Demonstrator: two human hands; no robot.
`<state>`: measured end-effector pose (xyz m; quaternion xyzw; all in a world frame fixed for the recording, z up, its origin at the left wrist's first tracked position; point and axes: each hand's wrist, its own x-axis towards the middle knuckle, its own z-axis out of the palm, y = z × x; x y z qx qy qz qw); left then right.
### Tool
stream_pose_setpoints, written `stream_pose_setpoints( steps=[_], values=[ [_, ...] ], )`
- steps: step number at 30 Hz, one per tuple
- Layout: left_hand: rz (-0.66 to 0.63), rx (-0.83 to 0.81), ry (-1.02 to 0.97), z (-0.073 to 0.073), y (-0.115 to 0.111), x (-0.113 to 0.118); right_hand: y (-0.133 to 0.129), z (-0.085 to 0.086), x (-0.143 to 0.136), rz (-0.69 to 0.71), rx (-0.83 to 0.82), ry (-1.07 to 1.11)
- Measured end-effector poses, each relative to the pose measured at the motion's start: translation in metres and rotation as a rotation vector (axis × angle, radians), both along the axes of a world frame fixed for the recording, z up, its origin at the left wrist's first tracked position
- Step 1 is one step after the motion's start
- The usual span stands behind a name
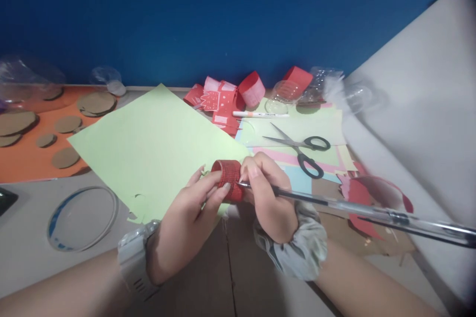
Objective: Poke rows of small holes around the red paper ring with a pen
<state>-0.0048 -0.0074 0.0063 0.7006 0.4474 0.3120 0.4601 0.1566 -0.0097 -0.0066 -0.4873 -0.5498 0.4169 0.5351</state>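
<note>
A small red paper ring (231,172), covered in dark drawn lines, sits on the fingers of my left hand (188,215). My left thumb presses its near side while other fingers reach inside. A ballpoint pen (342,204) with a clear barrel is gripped in my right hand (273,198). Its tip touches the ring's outer surface, and the barrel slants back to the right. Under and behind both hands lies a light green paper sheet (156,138), with a cut-out near its front corner.
Black-handled scissors (297,144) lie partly spread on coloured papers at right. Behind them are a white marker (260,114) and red paper pieces (225,101). Cardboard discs (96,103) rest on orange paper (22,163) at left, near a tape ring (52,228). A blue wall (223,20) stands behind.
</note>
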Motion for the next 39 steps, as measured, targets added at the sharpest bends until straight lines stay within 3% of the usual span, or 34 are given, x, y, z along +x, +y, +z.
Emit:
stream_pose_setpoints(
  steps=[39],
  values=[
    [0.047,-0.088,-0.043,-0.0037,0.0007,0.0015,0.0014,-0.0004,0.0038,0.062,0.047,0.006]
  ],
)
